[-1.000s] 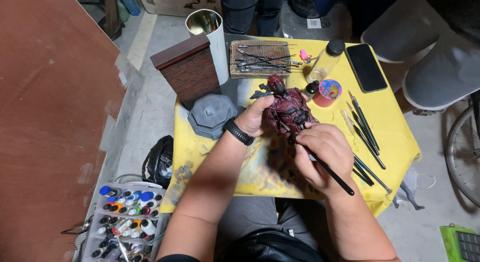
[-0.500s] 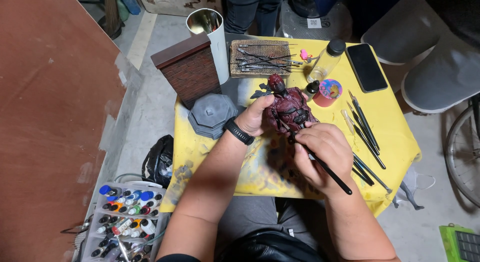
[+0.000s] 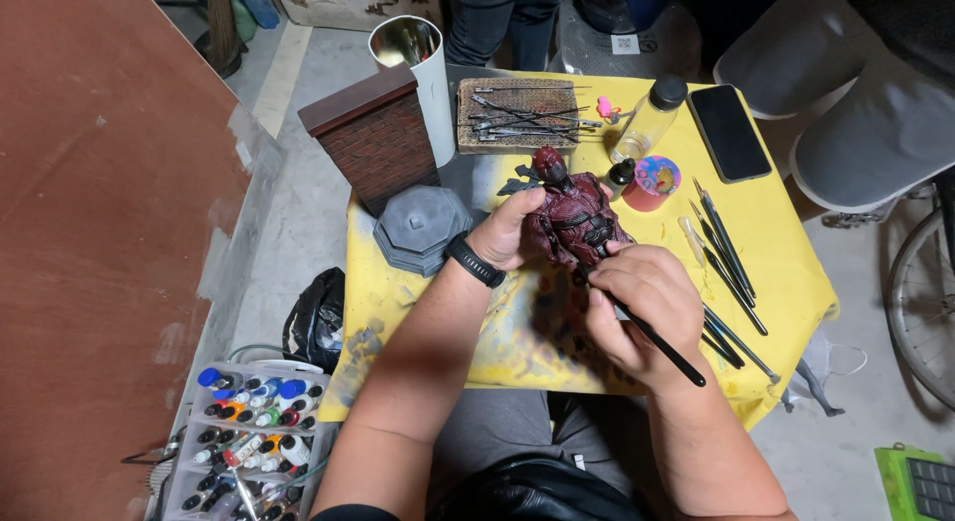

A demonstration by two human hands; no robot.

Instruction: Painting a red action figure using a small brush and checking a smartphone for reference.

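- Over the middle of the yellow table (image 3: 786, 272), the left hand (image 3: 507, 233) is closed around a dark red figure (image 3: 572, 218), gripping it from its left side at the torso.
- Figure's long axis runs near to far: head toward the far edge, legs toward the near edge, hidden behind the right hand (image 3: 642, 307). It leans slightly left at the head.
- Right hand is closed on a black brush (image 3: 662, 347); the handle slants toward the near right corner, and the tip end meets the figure's lower body. The tip itself is hidden by the fingers.
- Just right of the figure's head stand a small dark bottle (image 3: 621, 173) and a pink paint cup (image 3: 655, 180).
- Farther back: a clear bottle (image 3: 649, 118) with a black cap, a phone (image 3: 729, 131) near the far right corner, and a mat (image 3: 517, 113) of thin metal tools at the far edge.
- At the far left corner: a brick wall model (image 3: 373, 143), a white tube (image 3: 423, 69) and a grey base (image 3: 423, 228), all just left of the left hand.
- Spare brushes (image 3: 726, 248) lie along the right edge, beside the right hand.
- On the floor at lower left is a tray of paint bottles (image 3: 249, 422); a black bag (image 3: 316, 317) sits by the table's left edge.
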